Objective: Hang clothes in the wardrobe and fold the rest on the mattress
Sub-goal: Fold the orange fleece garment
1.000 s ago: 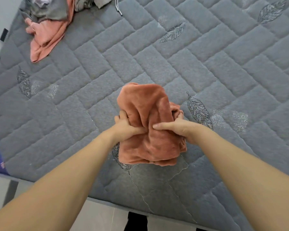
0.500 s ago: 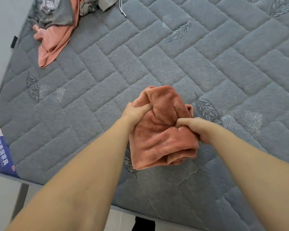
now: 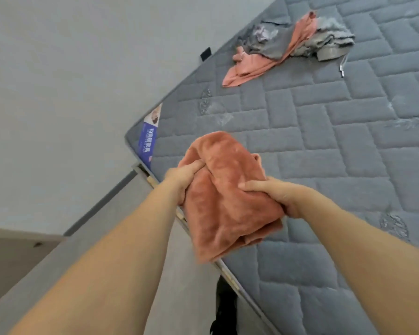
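**Folded fleece held in 2 hands over the mattress corner**

You look down at the grey quilted mattress, stitched in a brick pattern with pale leaf motifs, which fills the right side of the view and runs to a corner at centre left. A plain grey wall takes up the upper left, and a grey floor strip lies beside the bed edge.

Your 2 bare forearms reach in from the bottom. Between them you hold the folded rust-orange fleece garment, which hangs partly over the mattress edge near that corner; whether it touches the mattress cannot be told. Your left hand clamps its left side, thumb pressed on top and fingers curled underneath. Your right hand grips the right side, thumb laid across the top fabric and fingers wrapped below.

Well apart, near the far edge of the mattress, lies a loose heap of grey clothes with a salmon-pink cloth trailing out of it. A blue printed label sits on the mattress side at the corner. A small metal-tipped drawstring lies just right of the heap.
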`<state>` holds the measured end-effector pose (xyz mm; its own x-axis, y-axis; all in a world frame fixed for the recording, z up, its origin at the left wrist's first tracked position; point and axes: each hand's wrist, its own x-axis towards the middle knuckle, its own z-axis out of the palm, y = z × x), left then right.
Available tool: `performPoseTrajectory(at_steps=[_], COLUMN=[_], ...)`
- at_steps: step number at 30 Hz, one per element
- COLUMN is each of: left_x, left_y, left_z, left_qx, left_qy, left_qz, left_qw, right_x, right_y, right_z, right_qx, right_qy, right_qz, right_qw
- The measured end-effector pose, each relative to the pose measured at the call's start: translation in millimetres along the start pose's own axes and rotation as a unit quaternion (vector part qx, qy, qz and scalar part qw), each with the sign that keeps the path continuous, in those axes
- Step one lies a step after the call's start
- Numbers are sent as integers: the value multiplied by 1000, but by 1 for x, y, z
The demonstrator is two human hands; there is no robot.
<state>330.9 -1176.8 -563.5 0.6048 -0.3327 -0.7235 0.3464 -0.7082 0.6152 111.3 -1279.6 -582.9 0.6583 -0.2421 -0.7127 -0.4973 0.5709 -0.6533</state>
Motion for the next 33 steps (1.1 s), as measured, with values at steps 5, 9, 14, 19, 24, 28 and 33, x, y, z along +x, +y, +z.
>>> performPoseTrajectory(at_steps=[5, 9, 14, 19, 24, 28, 33], left_x=[-118, -227, -367, -488, -575, -643, -729], left_y=[20, 17, -13, -39, -82, -120, -170], left_z=[-170, -318, -463, -540, -564, -564, -540], left_qx=[14, 25, -82, -187, -248, -294, -327], left_qy=[68, 101, 91, 89, 156, 277, 427], left_qz=[-3, 33, 109, 149, 187, 245, 288], left_qw=[998, 994, 986, 967, 938, 881, 793], right_x=[-39, -78, -151, -229, -296, -337, -378], right_y=[-95, -170, -247, -280, -280, -259, -193], right_z=[133, 257, 423, 559, 647, 688, 722], right_qx=[-105, -194, -359, -433, -479, -420, -152], right_qy=[-53, -131, -268, -374, -419, -488, -589], right_qz=[-85, -136, -178, -145, -150, -138, -96], right_qw=[989, 963, 876, 808, 757, 752, 788])
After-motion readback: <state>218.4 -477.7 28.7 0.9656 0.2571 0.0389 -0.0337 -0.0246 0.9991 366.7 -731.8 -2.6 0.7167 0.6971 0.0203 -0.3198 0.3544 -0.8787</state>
